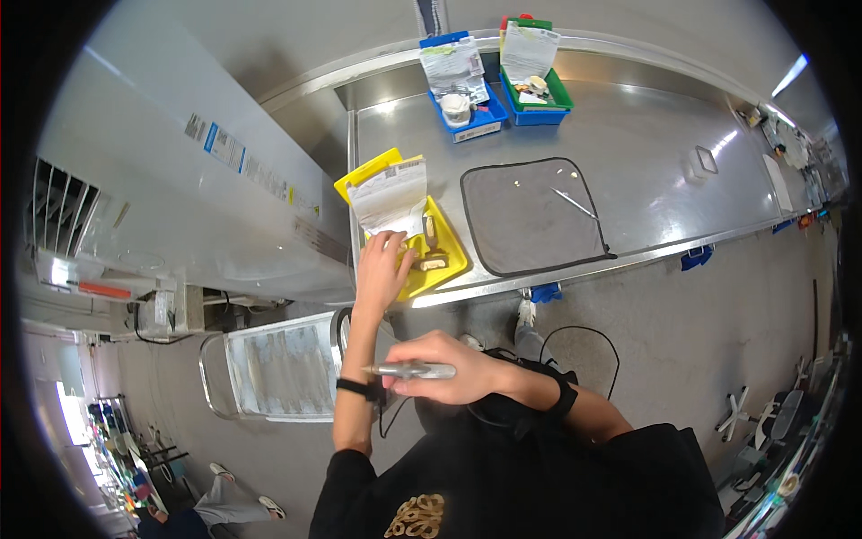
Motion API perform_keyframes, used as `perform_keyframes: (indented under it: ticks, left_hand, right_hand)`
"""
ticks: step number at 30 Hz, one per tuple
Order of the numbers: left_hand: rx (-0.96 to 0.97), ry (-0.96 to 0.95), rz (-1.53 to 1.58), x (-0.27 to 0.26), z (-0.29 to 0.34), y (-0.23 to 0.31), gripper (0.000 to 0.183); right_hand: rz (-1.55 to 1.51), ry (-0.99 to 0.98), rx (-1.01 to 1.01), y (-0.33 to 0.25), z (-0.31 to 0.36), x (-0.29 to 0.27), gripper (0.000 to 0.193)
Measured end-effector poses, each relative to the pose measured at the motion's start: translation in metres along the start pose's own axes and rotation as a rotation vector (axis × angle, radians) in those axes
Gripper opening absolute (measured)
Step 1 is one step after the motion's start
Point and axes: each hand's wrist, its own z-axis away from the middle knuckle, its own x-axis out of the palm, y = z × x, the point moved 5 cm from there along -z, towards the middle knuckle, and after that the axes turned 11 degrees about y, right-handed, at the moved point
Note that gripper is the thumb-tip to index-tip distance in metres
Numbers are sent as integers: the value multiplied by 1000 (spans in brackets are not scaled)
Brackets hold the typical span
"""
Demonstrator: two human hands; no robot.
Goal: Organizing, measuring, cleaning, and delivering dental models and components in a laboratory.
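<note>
The left hand (pixel 386 269) reaches into a yellow tray (pixel 455 250) by tan-and-brown pieces (pixel 434 261); whether it grips anything, I cannot tell. A paper sheet (pixel 391 199) overhangs the tray beyond its fingers. The right hand (pixel 449 366), nearer the body, grasps a pen-like tool (pixel 415 369). Rightward of the left lies a grey mat (pixel 530 225).

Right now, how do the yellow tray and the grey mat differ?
The yellow tray is bright and walled; the grey mat is flat and dark-edged. The tray holds cream-and-brown pieces; the mat carries a thin silver rod. The left hand is at the tray, while no hand touches the mat. Both rest on the metal table.
</note>
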Motion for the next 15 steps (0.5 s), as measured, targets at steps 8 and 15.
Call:
perform_keyframes:
  ticks: [8, 15]
  left_hand:
    - [-1018, -209, 972, -84, 123, 83, 41]
    - [-1031, 102, 385, -140, 164, 82, 29]
  right_hand:
    - [-662, 474, 330, 61, -28, -18, 22]
    - [117, 112, 194, 98, -35, -64, 57]
